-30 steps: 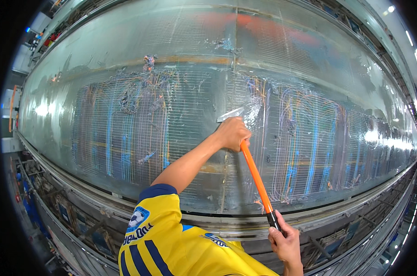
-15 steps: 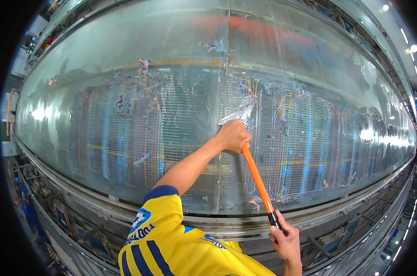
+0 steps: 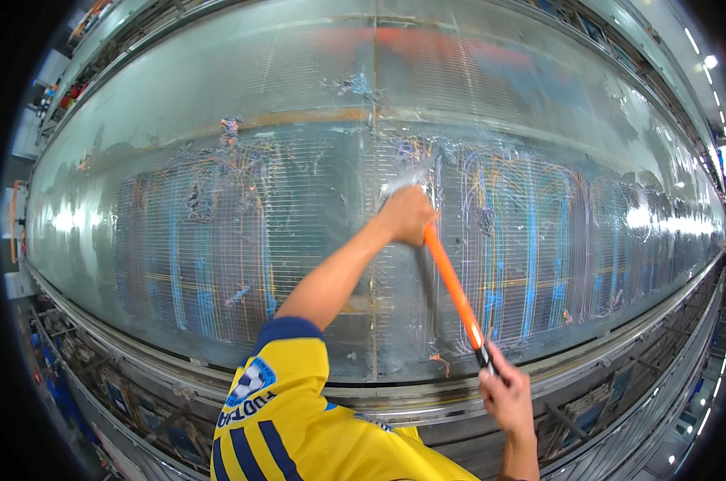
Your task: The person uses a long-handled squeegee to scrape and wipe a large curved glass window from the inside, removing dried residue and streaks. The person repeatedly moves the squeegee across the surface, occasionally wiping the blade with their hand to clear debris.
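A long-handled scraper (image 3: 457, 293) with an orange shaft and a black end grip lies aslant over a big wet greenish-grey panel (image 3: 323, 184). My left hand (image 3: 409, 216) is closed round the far part of the shaft, just behind the metal blade (image 3: 408, 179). The blade is at the panel, beside its middle seam; its edge is blurred and partly hidden by the hand. At the near side, my right hand (image 3: 509, 394) grips the black end. Thin coloured streaks and scraped residue (image 3: 201, 202) mark the panel.
A metal rail (image 3: 555, 370) runs along the panel's near edge, with framework below it. A small orange scrap (image 3: 440, 361) lies near that edge. A blue-grey clump (image 3: 355, 85) sits farther off by the seam. Another frame (image 3: 595, 36) borders the far side.
Both hands have moved the scraper away from me, its blade sliding farther up the panel. The view has shifted slightly.
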A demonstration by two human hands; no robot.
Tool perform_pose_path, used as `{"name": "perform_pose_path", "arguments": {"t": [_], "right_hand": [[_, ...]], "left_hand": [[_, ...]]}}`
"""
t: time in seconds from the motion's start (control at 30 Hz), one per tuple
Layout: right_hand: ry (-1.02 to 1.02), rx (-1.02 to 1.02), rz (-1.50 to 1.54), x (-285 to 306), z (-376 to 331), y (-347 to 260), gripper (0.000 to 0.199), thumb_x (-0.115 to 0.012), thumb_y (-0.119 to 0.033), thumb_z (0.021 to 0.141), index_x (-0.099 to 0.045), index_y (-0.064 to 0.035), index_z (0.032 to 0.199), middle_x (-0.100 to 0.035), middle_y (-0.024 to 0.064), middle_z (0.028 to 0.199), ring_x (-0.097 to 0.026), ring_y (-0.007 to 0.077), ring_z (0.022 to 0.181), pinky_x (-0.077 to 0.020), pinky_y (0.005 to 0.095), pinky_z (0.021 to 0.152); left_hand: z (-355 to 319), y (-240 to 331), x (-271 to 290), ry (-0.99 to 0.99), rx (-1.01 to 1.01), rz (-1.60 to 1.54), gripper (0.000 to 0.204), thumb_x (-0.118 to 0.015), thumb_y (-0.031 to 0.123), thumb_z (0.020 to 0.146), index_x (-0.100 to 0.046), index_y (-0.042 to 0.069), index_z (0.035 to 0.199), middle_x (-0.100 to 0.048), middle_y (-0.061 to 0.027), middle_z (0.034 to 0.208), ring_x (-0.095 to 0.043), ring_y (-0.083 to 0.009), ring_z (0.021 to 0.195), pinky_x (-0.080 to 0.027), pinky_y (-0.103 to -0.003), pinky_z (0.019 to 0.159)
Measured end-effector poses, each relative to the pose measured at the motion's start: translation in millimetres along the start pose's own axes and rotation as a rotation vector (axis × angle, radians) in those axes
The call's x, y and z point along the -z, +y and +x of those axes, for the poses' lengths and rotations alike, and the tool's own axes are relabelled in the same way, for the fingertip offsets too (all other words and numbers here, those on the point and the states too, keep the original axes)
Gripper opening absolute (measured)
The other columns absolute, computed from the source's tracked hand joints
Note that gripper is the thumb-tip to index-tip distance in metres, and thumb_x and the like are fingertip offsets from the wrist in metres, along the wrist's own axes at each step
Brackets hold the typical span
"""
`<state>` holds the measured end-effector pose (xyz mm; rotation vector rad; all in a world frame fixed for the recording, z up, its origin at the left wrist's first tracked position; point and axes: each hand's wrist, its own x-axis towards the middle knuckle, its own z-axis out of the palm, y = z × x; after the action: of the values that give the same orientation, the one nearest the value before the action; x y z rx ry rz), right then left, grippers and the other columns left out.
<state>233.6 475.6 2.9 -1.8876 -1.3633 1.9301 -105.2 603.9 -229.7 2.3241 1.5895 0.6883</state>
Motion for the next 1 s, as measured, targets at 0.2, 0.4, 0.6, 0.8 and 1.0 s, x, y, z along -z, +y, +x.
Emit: {"name": "perform_pose_path", "arguments": {"t": [0.2,0.4,0.6,0.8,1.0], "right_hand": [[-0.050,-0.008,-0.003,-35.2,-21.0,3.6,0.057,-0.066,-0.005,0.096,-0.051,-0.0024,0.151,-0.055,-0.0026,0.069,-0.046,0.0035,0.054,-0.0355,0.0217,0.048],[-0.111,0.105,0.005,-58.8,74.7,-50.3,0.058,-0.066,-0.009,0.097,-0.050,-0.0034,0.152,-0.054,-0.0043,0.069,-0.047,0.0035,0.056,-0.0394,0.0232,0.050],[-0.087,0.008,-0.060,-29.1,15.5,-40.8,0.060,-0.066,-0.008,0.096,-0.048,-0.0017,0.153,-0.053,-0.0009,0.067,-0.042,0.0048,0.051,-0.0317,0.0226,0.044],[0.037,-0.083,0.012,-21.1,0.4,-42.8,0.062,-0.064,-0.006,0.095,-0.044,-0.0016,0.155,-0.051,0.0015,0.066,-0.041,0.0055,0.046,-0.0284,0.0228,0.039],[-0.036,0.009,0.082,-42.1,87.6,-78.3,0.061,-0.065,-0.012,0.098,-0.045,-0.0020,0.155,-0.051,-0.0024,0.067,-0.039,0.0036,0.051,-0.0324,0.0235,0.046]], "left_hand": [[-51.6,4.8,19.6,0.142,-0.044,-0.147,0.026,-0.075,0.028,0.065,-0.055,0.015,0.053,-0.058,-0.0090,0.055,-0.059,-0.0312,0.058,-0.046,-0.044,0.062],[-11.8,-96.2,49.4,0.203,-0.028,0.106,0.039,-0.075,0.035,0.073,-0.051,0.013,0.051,-0.055,-0.0076,0.054,-0.056,-0.0309,0.058,-0.043,-0.043,0.063],[-27.3,-32.7,41.8,0.122,0.009,-0.050,0.055,-0.073,0.052,0.085,-0.055,0.011,0.052,-0.056,-0.0110,0.053,-0.057,-0.0346,0.056,-0.046,-0.045,0.064],[-0.5,-12.8,23.1,0.078,-0.009,-0.100,0.056,-0.069,0.056,0.086,-0.065,0.008,0.058,-0.061,-0.0147,0.056,-0.064,-0.0378,0.062,-0.052,-0.046,0.066],[49.7,-90.9,40.6,0.141,0.005,0.047,0.054,-0.072,0.053,0.083,-0.058,0.009,0.055,-0.059,-0.0144,0.057,-0.057,-0.0374,0.057,-0.047,-0.046,0.065]]}}
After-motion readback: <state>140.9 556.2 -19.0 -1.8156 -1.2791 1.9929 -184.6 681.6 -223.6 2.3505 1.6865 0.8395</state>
